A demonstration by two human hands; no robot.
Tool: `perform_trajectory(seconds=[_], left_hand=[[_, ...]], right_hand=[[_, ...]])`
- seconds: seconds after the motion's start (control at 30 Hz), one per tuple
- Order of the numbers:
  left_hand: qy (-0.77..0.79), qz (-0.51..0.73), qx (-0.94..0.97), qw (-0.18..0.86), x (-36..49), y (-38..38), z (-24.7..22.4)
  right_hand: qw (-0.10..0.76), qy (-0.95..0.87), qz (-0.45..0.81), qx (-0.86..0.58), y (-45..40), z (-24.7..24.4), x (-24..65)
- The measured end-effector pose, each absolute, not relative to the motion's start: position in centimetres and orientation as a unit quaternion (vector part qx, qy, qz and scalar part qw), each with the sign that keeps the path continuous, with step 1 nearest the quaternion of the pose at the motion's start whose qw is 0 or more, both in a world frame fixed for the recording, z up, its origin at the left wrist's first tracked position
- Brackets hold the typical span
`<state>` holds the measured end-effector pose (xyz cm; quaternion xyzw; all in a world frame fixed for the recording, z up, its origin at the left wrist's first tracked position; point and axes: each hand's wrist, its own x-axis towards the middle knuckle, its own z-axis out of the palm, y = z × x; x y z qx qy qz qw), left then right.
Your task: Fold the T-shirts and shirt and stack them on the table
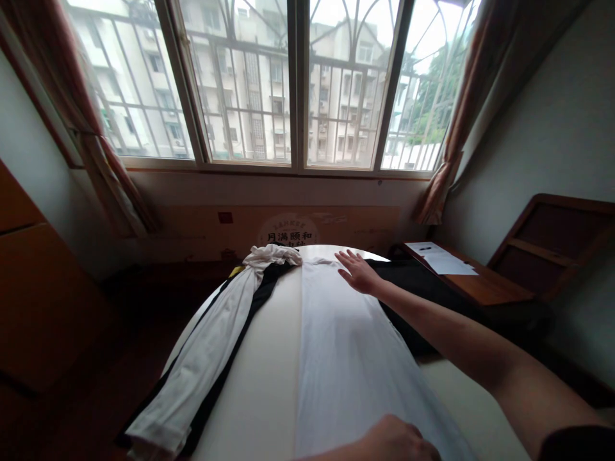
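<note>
A long white garment (343,346), folded into a lengthwise strip, lies spread on the white table (269,339). My right hand (358,272) reaches to its far end, palm down, fingers stretched out and apart. At the bottom edge of the view, my left hand (391,442) is over the garment's near part with its fingers curled in. Those fingertips are hidden, and whether they pinch cloth cannot be made out.
White clothing (202,358) and black clothing lie along the table's left side, bunched at the far end. Dark cloth (408,307) lies to the right. Beyond it, papers (444,259) rest on a wooden chair (500,288). A barred window (298,96) and curtains stand behind.
</note>
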<state>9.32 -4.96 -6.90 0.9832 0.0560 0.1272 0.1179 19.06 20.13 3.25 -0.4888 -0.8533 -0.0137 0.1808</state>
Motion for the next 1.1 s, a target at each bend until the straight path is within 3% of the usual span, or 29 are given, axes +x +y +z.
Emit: perform_trajectory(seconds=[0.13,0.27,0.37,0.5,0.63,0.77,0.87,1.1], left_hand=[[0.064,0.104,0.991,0.044,8.7,-5.5,-4.6],[0.066,0.071,0.995,-0.009,8.1,-6.7,-1.6],[0.089,0.038,0.994,-0.047,8.4,-7.8,-0.1],[0.168,0.007,0.985,-0.030,8.4,-9.8,2.2],[0.355,0.038,0.932,0.057,5.4,-12.9,6.4],[0.516,0.246,0.806,0.154,-0.6,-18.4,8.3],[0.639,0.412,0.634,0.143,-5.1,-23.4,5.7],[0.713,0.412,0.454,0.341,-9.9,-28.3,-4.5]], right_hand=[[0.369,-0.823,-0.078,-0.424,9.0,5.6,24.9],[0.542,-0.697,-0.072,-0.464,-4.0,4.2,31.3],[0.647,-0.550,0.051,-0.526,-12.1,1.0,34.0],[0.701,-0.334,0.278,-0.566,-19.2,-4.3,34.3],[0.721,-0.201,0.386,-0.540,-23.5,-7.8,32.4],[0.672,-0.217,0.457,-0.541,-26.5,-9.7,30.3],[0.609,-0.252,0.533,-0.531,-27.3,-10.6,29.7],[0.445,-0.412,0.607,-0.514,-26.1,-9.5,30.6]])
